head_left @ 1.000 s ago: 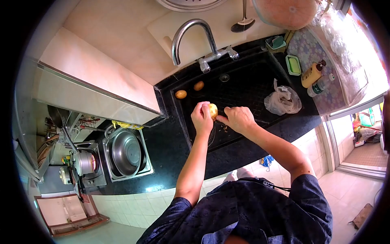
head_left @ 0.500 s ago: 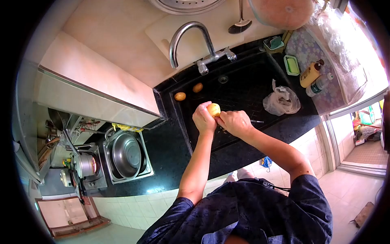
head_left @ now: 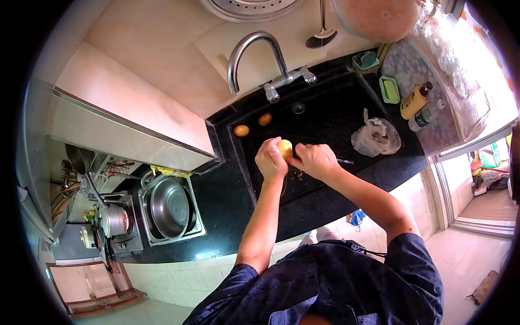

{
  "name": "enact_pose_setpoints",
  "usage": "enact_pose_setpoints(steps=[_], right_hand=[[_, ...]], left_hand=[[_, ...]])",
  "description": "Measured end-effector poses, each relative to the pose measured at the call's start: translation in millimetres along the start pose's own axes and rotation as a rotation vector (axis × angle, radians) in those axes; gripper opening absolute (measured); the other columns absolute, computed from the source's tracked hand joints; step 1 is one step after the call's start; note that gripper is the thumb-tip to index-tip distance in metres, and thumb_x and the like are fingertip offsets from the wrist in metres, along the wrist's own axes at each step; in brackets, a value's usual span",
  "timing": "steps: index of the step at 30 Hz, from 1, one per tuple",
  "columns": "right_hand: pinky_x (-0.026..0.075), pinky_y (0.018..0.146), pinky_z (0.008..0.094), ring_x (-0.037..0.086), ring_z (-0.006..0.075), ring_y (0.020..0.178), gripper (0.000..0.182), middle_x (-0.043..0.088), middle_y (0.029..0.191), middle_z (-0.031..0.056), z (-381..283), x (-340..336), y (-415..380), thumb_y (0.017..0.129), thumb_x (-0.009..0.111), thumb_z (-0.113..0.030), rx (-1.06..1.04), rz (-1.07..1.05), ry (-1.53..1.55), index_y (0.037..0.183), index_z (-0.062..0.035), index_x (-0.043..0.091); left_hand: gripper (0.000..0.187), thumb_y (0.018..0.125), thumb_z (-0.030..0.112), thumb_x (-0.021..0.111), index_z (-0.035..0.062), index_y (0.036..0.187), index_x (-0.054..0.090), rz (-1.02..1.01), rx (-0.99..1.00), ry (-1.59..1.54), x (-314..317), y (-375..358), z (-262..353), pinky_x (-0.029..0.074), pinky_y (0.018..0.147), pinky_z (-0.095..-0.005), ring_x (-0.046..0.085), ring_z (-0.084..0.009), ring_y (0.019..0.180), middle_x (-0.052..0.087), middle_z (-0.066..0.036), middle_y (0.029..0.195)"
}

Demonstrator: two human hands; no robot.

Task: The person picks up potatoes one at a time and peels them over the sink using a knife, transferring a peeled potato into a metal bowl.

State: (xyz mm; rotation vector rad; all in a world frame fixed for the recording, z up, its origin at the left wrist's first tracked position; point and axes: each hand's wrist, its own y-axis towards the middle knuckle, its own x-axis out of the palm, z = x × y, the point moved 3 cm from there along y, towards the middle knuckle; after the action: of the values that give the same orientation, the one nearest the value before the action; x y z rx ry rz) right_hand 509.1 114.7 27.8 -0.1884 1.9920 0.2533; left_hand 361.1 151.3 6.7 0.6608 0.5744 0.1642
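Note:
Over the black sink [head_left: 325,179], my left hand [head_left: 271,158] is wrapped round a yellow, partly peeled potato [head_left: 285,147]. My right hand [head_left: 317,160] is closed just to the right of the potato, on a tool whose end [head_left: 345,161] sticks out beyond the hand; the rest of the tool is hidden. Small dark scraps lie below the hands. Two brown potatoes sit at the sink's upper left, one on the rim [head_left: 241,130] and one a little to its right [head_left: 265,119].
A curved faucet [head_left: 260,36] rises behind the sink. A plastic bag [head_left: 376,136] lies in the sink's right part. Soap dish [head_left: 389,89] and bottles [head_left: 415,102] stand at the right. A metal basin [head_left: 170,208] and a pot [head_left: 114,219] are at the left.
My right hand has moved slightly away from the potato, with its fingers shifted. The potato shows a paler side in my left hand.

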Motion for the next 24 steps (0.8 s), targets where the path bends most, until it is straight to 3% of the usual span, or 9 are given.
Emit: enact_pose_setpoints(steps=[4,10,12,15,17,20,21,24], right_hand=[[0.056,0.058,0.0402,0.071,0.0288,0.066,0.050,0.071,0.077,0.0128,0,-15,0,0.091,0.062,-0.054,0.028,0.072,-0.036,0.086,-0.0049,0.063],[0.055,0.055,0.0396,0.070,0.0282,0.061,0.049,0.071,0.071,0.0116,-5,10,-5,0.093,0.060,-0.054,-0.073,-0.024,-0.052,0.081,-0.0074,0.065],[0.056,0.055,0.0394,0.070,0.0275,0.061,0.046,0.071,0.070,0.0119,0,-1,-4,0.095,0.058,-0.051,-0.062,0.158,-0.004,0.080,-0.0085,0.067],[0.055,0.055,0.0398,0.070,0.0275,0.061,0.045,0.070,0.069,0.0118,-1,-8,-1,0.096,0.057,-0.049,0.039,0.053,-0.049,0.079,-0.0082,0.066],[0.055,0.055,0.0404,0.070,0.0281,0.063,0.047,0.070,0.070,0.0121,-6,7,-5,0.096,0.057,-0.050,-0.035,0.070,-0.006,0.079,-0.0071,0.065],[0.054,0.056,0.0422,0.069,0.0298,0.062,0.048,0.069,0.069,0.0131,-6,13,-5,0.097,0.057,-0.050,-0.028,0.132,0.078,0.078,-0.0063,0.063],[0.054,0.056,0.0422,0.069,0.0302,0.062,0.047,0.069,0.069,0.0134,-7,7,-3,0.097,0.057,-0.049,0.006,0.147,0.102,0.078,-0.0064,0.062],[0.053,0.057,0.0437,0.067,0.0348,0.062,0.041,0.066,0.068,0.0161,-6,2,0,0.095,0.062,-0.043,0.081,0.209,0.196,0.078,-0.0048,0.060]], left_hand=[[0.053,0.104,0.034,0.031,-0.0009,0.092,0.069,0.003,0.029,-0.002,-4,0,4,0.056,0.076,-0.0441,0.069,-0.0386,0.083,0.070,-0.018,0.089],[0.050,0.103,0.031,0.032,-0.0010,0.093,0.069,0.010,0.018,-0.006,-4,-5,1,0.056,0.077,-0.0448,0.069,-0.0385,0.085,0.070,-0.018,0.090],[0.049,0.102,0.030,0.033,-0.0010,0.093,0.069,0.016,0.036,-0.011,-4,-2,2,0.056,0.077,-0.0450,0.069,-0.0387,0.085,0.070,-0.018,0.090],[0.047,0.102,0.030,0.034,-0.0008,0.093,0.069,0.028,0.048,-0.006,-8,-3,0,0.056,0.077,-0.0450,0.068,-0.0392,0.085,0.070,-0.019,0.090],[0.046,0.102,0.029,0.035,-0.0008,0.094,0.069,0.038,-0.009,-0.003,-4,-5,-4,0.056,0.076,-0.0445,0.068,-0.0395,0.084,0.070,-0.019,0.091],[0.043,0.102,0.029,0.038,-0.0012,0.098,0.068,0.090,-0.290,-0.142,4,-12,-12,0.055,0.075,-0.0417,0.068,-0.0384,0.082,0.070,-0.019,0.090],[0.038,0.100,0.028,0.043,-0.0011,0.100,0.067,0.070,-0.369,-0.315,5,-12,-17,0.054,0.074,-0.0372,0.069,-0.0306,0.082,0.071,-0.015,0.092],[0.033,0.098,0.025,0.047,-0.0009,0.099,0.068,0.048,-0.780,-0.780,15,-18,-28,0.054,0.074,-0.0338,0.068,-0.0218,0.085,0.071,-0.010,0.095]])
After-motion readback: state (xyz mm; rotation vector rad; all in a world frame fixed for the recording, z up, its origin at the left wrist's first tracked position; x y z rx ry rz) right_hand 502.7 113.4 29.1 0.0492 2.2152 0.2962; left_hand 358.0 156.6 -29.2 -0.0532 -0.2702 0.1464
